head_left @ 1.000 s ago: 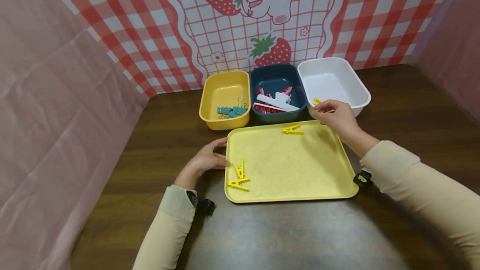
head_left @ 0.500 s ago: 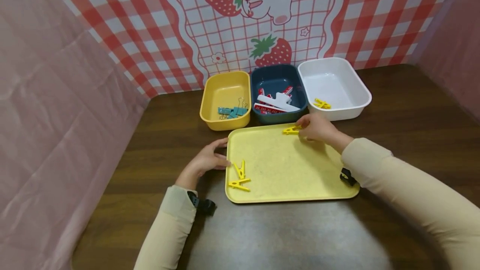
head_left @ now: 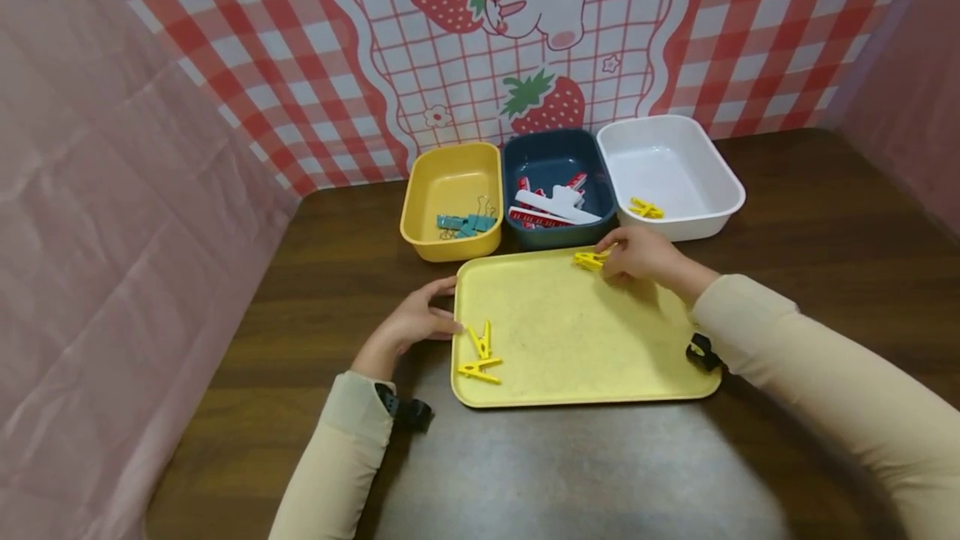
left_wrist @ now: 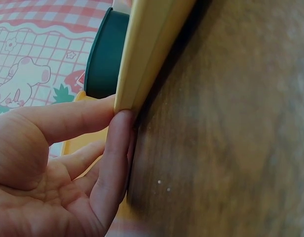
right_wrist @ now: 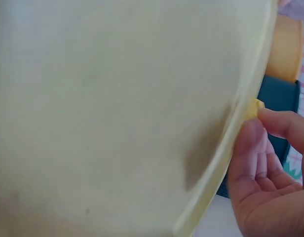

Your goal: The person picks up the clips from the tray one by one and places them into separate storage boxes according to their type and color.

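Observation:
My right hand (head_left: 640,257) pinches a yellow clothespin (head_left: 588,261) between thumb and fingers at the back edge of the pale yellow tray (head_left: 570,332). In the right wrist view only a small piece of the clothespin (right_wrist: 254,108) shows past the fingertips, by the tray's rim (right_wrist: 241,111). My left hand (head_left: 415,317) holds the tray's left edge; the left wrist view has its thumb and fingers at the rim (left_wrist: 137,59). Close to that hand lie two more yellow clothespins, one (head_left: 482,341) just behind the other (head_left: 479,370).
Behind the tray stand three bins side by side. The yellow bin (head_left: 452,248) holds teal binder clips (head_left: 467,225); the dark blue bin (head_left: 557,236) holds red and white clips (head_left: 557,207). In the white bin (head_left: 693,227) lie yellow clothespins (head_left: 645,207). A checked cloth (head_left: 285,90) hangs behind.
My right hand has come from the white bin to the tray's back edge and taken the clothespin there. Yellow clothespins now show in the white bin. My left hand stays put.

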Demonstrator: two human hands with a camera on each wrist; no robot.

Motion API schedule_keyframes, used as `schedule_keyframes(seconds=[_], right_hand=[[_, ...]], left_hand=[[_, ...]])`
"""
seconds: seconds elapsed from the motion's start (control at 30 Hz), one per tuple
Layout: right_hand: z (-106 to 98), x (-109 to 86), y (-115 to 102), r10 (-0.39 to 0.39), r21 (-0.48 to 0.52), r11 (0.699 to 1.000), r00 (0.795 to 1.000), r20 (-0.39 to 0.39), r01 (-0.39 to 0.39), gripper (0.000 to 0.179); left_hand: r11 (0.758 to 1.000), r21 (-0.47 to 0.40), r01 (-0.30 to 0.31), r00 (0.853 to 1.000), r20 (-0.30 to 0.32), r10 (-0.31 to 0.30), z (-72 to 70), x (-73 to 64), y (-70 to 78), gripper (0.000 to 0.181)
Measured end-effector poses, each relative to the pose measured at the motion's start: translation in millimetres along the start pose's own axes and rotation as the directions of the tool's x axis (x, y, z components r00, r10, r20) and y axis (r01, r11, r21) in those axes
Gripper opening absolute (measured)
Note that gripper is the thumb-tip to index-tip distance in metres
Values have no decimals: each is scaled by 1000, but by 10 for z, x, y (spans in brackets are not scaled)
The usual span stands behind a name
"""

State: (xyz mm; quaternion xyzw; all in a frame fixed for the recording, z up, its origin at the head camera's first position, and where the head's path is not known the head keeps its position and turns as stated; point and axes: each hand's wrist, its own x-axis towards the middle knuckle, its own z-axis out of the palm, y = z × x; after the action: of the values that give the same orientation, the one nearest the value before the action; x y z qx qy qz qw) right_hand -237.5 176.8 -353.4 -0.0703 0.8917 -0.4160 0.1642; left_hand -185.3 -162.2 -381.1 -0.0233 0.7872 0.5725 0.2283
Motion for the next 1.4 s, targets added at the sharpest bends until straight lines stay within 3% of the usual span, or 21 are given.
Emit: schedule_keyframes(seconds=[0.2, 0.37, 0.6, 0.73, 0.9, 1.0, 1.07, 1.17, 1.23, 1.3, 1.4], right_hand=[[-141, -89, -88, -73, 127, 988, 992, -102, 85, 32], [-269, -137, -119, -86, 180, 974, 956, -280, 140, 30], [-330, -122, -9, 48, 304, 946, 878, -476, 114, 27], [-334, -124, 33, 114, 331, 940, 844, -524, 78, 26], [-323, -114, 93, 141, 397, 911, 818, -558, 114, 18], [-299, -128, 87, 125, 410, 900, 815, -566, 147, 15], [-259, -139, 47, 82, 364, 918, 820, -566, 160, 16], [-159, -150, -47, -36, 210, 963, 850, -525, 170, 18], [-58, -143, -125, -123, 111, 975, 885, -450, 192, 18], [68, -127, -208, -217, 37, 969, 911, -351, 245, 18], [290, -113, -356, -338, -15, 940, 924, -181, 341, 21]], left_hand=[[1000, -1, -3, 1000, 6, 3, -14, 1, -11, 77], [1000, 3, -7, 1000, 6, 7, -21, 1, -14, 76], [1000, 8, -8, 1000, 8, 8, -22, -2, -7, 75], [1000, 2, -10, 1000, 9, 10, -19, -1, -11, 75], [1000, 1, -11, 1000, 5, 11, -13, -1, -13, 76], [1000, 0, -15, 1000, 9, 15, -11, -1, -10, 76], [1000, -1, -19, 1000, 12, 19, -13, 3, -14, 76], [1000, -4, -23, 1000, 17, 23, -16, 8, -22, 76], [1000, -2, -21, 1000, 17, 21, -19, 14, -26, 76], [1000, 2, -15, 1000, 10, 15, -19, 20, -30, 76], [1000, 3, -7, 1000, 0, 7, -21, 25, -30, 76]])
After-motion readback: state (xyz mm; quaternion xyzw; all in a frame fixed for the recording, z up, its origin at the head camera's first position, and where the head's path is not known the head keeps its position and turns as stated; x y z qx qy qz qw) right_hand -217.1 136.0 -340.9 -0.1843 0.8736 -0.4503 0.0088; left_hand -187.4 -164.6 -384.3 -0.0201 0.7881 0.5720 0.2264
